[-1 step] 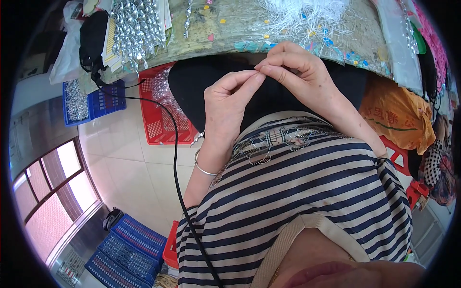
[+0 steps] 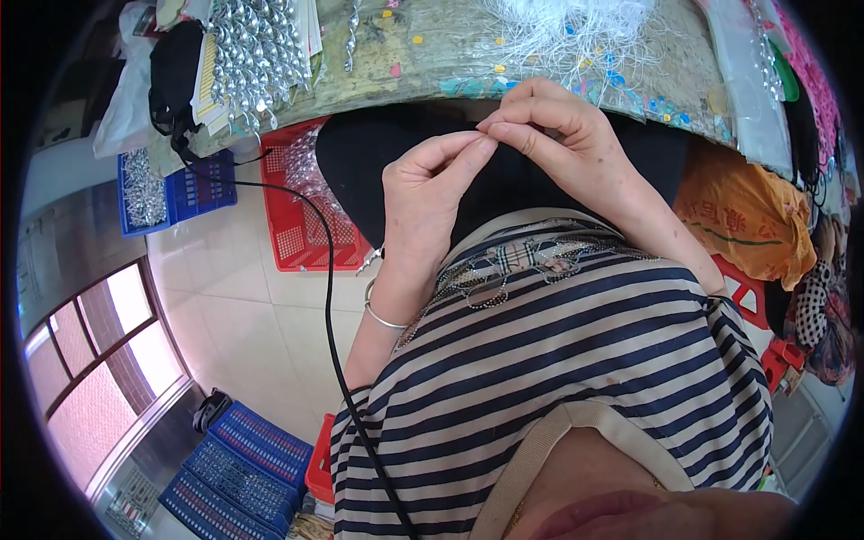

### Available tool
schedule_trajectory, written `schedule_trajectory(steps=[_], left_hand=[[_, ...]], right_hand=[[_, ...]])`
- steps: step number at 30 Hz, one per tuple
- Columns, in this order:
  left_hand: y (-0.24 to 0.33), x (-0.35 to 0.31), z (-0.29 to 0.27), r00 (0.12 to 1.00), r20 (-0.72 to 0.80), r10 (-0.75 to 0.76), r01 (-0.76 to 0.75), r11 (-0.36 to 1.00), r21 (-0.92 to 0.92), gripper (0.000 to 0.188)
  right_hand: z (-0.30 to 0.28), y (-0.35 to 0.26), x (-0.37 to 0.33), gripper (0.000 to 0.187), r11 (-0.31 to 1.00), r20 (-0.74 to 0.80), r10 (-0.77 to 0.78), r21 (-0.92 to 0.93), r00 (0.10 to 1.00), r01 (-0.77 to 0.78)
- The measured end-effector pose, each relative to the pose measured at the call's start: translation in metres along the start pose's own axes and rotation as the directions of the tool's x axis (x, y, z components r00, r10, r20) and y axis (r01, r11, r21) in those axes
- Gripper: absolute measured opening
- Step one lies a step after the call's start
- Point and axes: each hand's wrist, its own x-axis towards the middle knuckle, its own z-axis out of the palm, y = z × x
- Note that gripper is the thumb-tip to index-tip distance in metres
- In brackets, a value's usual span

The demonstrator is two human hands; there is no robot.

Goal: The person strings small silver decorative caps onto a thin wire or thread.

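My left hand (image 2: pixel 427 189) and my right hand (image 2: pixel 567 135) meet fingertip to fingertip above my lap, just short of the table edge. Thumb and forefinger are pinched together on each side. Whatever lies between the fingertips is too small or too hidden to make out. Beyond the hands, a heap of white threads (image 2: pixel 576 36) is spread on the worn table (image 2: pixel 432 67). A single silver twisted ornament (image 2: pixel 352 36) lies on the table to the left of the threads, and many more silver twisted ornaments (image 2: pixel 256 58) are laid in rows at the far left.
A black cable (image 2: pixel 328 297) runs down past my left arm. On the floor at left are a blue basket (image 2: pixel 202 180) and a red basket (image 2: pixel 292 243); several blue trays (image 2: pixel 238 468) are lower left. An orange bag (image 2: pixel 747 216) stands at right. Small coloured flakes dot the table.
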Motion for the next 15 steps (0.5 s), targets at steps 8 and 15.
schedule_trajectory(steps=[8,15], left_hand=[[0.007,0.002,-0.001,0.991,-0.002,-0.137,0.137,0.99,0.021,0.014],[0.009,0.0,-0.01,0.992,0.075,-0.106,0.107,0.994,-0.005,0.011]], right_hand=[[0.0,0.006,0.005,0.013,0.899,0.052,0.158,0.405,0.986,-0.166],[-0.011,-0.012,0.019,0.015,0.616,0.208,0.314,0.698,0.927,-0.365]])
